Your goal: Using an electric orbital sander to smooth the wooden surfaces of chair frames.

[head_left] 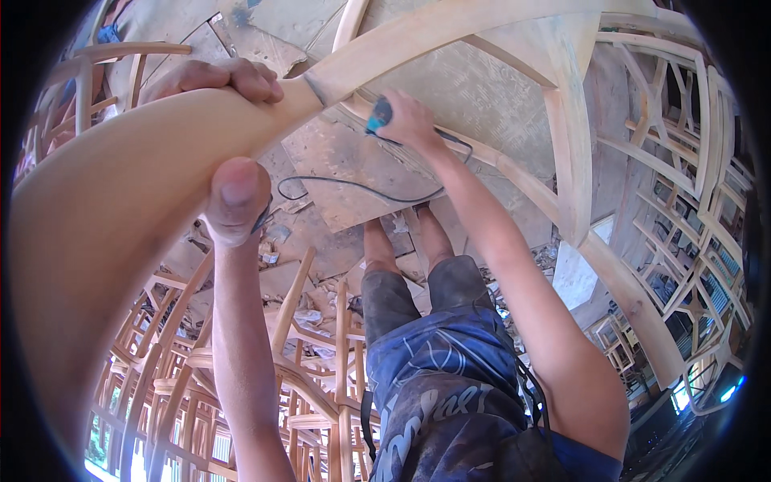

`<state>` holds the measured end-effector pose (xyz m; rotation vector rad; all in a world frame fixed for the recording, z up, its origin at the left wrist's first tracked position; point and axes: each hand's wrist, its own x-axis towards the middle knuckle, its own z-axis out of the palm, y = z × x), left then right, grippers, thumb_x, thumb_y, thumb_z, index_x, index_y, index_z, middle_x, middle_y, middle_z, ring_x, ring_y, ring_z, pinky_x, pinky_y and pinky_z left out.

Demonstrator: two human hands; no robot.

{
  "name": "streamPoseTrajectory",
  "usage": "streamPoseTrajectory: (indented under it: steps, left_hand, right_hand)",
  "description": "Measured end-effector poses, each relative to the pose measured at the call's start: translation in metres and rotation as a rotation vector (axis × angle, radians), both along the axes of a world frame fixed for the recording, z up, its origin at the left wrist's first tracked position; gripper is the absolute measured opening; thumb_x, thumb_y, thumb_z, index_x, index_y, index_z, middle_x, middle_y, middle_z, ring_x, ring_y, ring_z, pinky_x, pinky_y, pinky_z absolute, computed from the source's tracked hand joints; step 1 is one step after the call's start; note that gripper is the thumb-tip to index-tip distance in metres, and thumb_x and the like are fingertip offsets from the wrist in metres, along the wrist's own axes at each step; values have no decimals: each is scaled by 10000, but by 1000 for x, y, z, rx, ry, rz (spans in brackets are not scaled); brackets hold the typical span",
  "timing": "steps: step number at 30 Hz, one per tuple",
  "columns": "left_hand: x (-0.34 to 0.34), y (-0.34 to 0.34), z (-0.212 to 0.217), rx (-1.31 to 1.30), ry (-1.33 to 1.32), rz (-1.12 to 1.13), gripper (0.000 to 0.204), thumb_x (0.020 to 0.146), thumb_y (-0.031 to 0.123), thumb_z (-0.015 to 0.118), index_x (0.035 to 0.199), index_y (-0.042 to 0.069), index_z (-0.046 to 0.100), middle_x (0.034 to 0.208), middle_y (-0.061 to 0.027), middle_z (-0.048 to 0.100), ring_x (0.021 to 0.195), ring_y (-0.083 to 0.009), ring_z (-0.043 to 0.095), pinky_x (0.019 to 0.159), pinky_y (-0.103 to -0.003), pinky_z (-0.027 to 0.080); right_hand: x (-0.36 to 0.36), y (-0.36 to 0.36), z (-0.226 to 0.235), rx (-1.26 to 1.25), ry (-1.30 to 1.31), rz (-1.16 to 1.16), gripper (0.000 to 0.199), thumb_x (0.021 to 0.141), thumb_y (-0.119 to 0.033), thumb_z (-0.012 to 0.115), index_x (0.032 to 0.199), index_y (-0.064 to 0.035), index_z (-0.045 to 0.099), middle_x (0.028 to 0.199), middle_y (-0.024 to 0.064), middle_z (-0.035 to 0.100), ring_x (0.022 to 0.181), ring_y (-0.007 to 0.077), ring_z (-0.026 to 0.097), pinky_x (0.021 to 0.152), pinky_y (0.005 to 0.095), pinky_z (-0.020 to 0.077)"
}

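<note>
A pale wooden chair frame (450, 32) fills the upper part of the view, and its broad curved piece (136, 161) comes close on the left. My left hand (239, 199) is closed round that piece, thumb below and fingers over the top, near a dark joint line. Beyond it, my right hand (409, 120) grips a small teal and black corded power tool (379, 116) against or just over a lower rail (514, 173) of the frame. Its working face is hidden, so I cannot tell whether it touches the wood.
A black cord (345, 183) loops from the tool over worn boards (353, 201) on the floor. Stacked wooden chair frames (321, 394) stand at the lower left, and more frames (703, 161) are piled at the right. Scraps and debris (277, 233) litter the floor.
</note>
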<state>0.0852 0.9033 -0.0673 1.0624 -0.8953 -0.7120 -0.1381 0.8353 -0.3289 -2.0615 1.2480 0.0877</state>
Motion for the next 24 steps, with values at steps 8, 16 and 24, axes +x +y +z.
streamPoseTrajectory:
  steps: [8,16,24]
  left_hand:
    - [7,5,5,14,67,-56,847,723,492,937,1277,42,482,1072,-124,625,1020,-263,611,986,-457,494]
    - [6,8,6,87,-32,-2,832,727,563,857,1261,16,530,1046,-160,607,1009,-300,582,1000,-510,427]
    - [6,4,6,76,-65,-34,838,737,565,852,1277,21,512,1063,-165,614,1006,-308,601,1001,-511,443]
  right_hand:
    - [4,-14,-2,-11,-16,88,585,654,-313,818,1152,-112,586,1137,162,671,1082,411,656,919,513,538]
    - [22,-39,-3,120,99,131,729,664,-342,857,1267,-111,518,1230,185,654,1175,389,637,973,508,523]
    - [54,3,-12,-37,105,-39,698,669,-301,861,1232,-80,513,1184,185,635,1129,401,645,956,519,535]
